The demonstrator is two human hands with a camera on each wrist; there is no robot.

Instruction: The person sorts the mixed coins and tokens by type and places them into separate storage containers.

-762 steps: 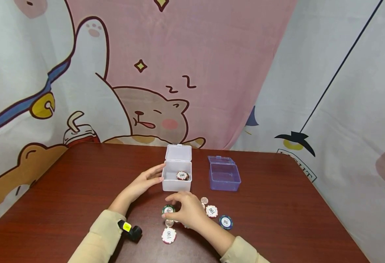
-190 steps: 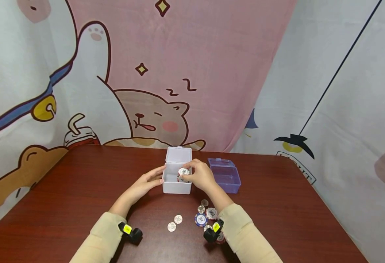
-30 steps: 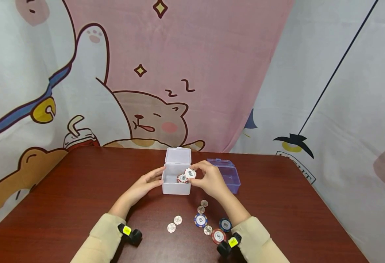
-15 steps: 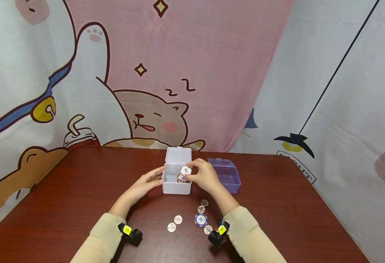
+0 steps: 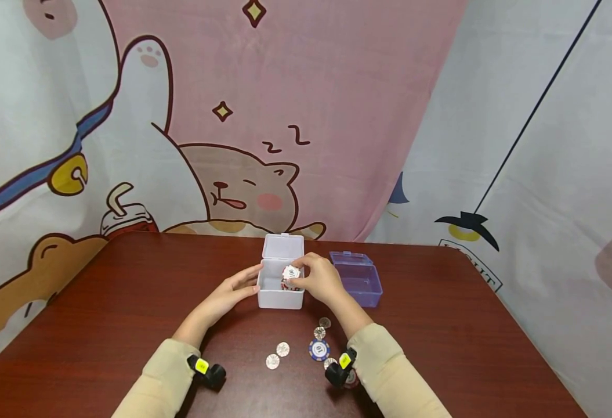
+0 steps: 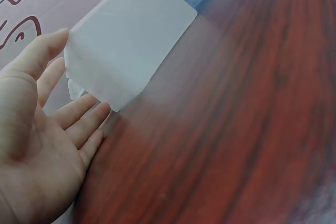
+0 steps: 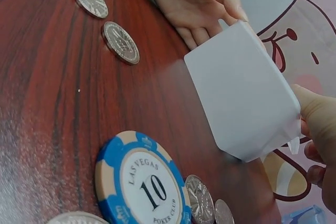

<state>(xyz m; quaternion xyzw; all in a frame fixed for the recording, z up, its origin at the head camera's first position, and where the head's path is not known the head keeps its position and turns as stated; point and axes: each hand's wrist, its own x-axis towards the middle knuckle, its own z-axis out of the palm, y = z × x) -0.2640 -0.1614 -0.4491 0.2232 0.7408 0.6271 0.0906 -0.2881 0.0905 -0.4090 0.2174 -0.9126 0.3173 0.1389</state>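
Observation:
In the head view my right hand [image 5: 322,283] reaches over the right wall of the open white box [image 5: 281,299] and pinches a white poker chip [image 5: 290,272] marked 100. The chip is just above other chips inside, mostly covered by it. My left hand [image 5: 232,287] touches the box's left side, thumb and fingers extended; the left wrist view shows these fingers [image 6: 79,111] against the box wall. In the right wrist view the box [image 7: 241,93] hides the chip and my right fingertips.
A translucent blue box [image 5: 366,298] stands open on the right. Nearer me lie a blue-rimmed poker chip [image 5: 319,349] marked 10 and several silvery coins [image 5: 282,349]. A red poker chip [image 5: 351,379] is partly hidden by my right wrist camera [image 5: 337,374].
Over the last second my right hand has moved left, carrying the white chip farther into the white box. Earlier, white and green chips lay on the table. My left hand has stayed at the box.

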